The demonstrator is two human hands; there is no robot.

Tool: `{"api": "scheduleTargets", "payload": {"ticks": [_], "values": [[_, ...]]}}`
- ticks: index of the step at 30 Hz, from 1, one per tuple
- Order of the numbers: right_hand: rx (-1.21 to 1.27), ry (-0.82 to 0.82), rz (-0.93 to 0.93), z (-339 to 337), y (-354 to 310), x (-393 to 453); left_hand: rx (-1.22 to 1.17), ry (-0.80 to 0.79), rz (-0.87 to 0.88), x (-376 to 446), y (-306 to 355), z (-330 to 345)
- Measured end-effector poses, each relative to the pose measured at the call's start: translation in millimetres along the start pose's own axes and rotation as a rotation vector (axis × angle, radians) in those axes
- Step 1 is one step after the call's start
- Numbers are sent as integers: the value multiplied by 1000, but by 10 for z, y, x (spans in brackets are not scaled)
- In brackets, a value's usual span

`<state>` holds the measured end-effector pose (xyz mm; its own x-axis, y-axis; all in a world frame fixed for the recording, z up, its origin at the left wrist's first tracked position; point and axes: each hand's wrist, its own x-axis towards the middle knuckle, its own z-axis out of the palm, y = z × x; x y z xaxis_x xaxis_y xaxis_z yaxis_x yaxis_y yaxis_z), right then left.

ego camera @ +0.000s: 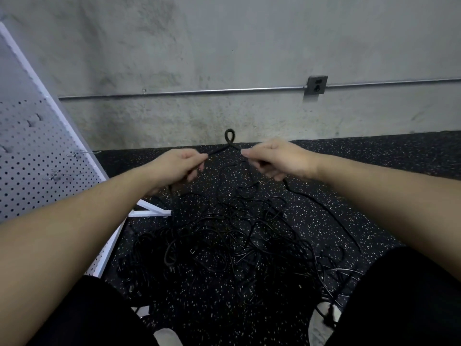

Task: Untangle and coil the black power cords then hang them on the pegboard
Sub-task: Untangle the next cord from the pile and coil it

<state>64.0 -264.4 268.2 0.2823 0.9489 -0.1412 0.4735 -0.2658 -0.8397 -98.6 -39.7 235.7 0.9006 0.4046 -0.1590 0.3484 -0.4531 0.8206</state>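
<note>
- Black power cord (229, 141) stretched between both hands, w/ a small twisted loop standing up just above & between them, against the wall.
- Left hand (178, 164) pinches one leg of the cord at its fingertips, fingers curled round it; cord exits toward the loop on its right side.
- Right hand (277, 158) pinches the other leg the same way, fingers curled; loop sits up & to its left.
- Hands near each other, not touching; loop in the gap.
- From under the right hand a cord strand drops down & away to its right across the floor (374, 156).
- Tangled pile of cords (224, 243) lies on the floor below both hands, between the person's knees & the wall.
- Pegboard (32, 156) leans tilted, left of & below the left hand; hooks (83, 153) stick out of it; can't tell if anything hangs on them.
- Wall outlet (316, 85) on a conduit, well above & right of the right hand.
</note>
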Motion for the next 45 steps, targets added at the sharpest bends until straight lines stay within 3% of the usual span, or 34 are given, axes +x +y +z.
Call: {"api": "scheduleTargets", "payload": {"ticks": [4,7,9,15,19,23,27,32,36,42,45], "values": [[-156,151,-12,-121,162,-40,45,-115,-180,-128,-275,-138],[-333,142,-17,-92,243,-64,184,-265,-243,-181,-360,-79],[-374,86,-4,-44,213,-52,289,-318,-190,-165,-317,5],[-404,28,-57,112,109,120,286,-188,219,-65,214,244],[-254,49,-29,114,112,135,436,-166,324,-54,393,339],[9,-36,101,-7,256,62,158,-63,247,-87,266,225],[149,-48,178,-26,344,32,118,-80,147,-85,131,112],[123,9,64,89,158,86,20,-179,98,-101,243,346],[82,80,-19,165,80,144,34,-204,164,-32,393,520],[-173,56,101,-7,334,17,-438,53,222,37,443,292],[-222,85,156,-84,492,-45,-270,104,165,-5,276,184]]}}
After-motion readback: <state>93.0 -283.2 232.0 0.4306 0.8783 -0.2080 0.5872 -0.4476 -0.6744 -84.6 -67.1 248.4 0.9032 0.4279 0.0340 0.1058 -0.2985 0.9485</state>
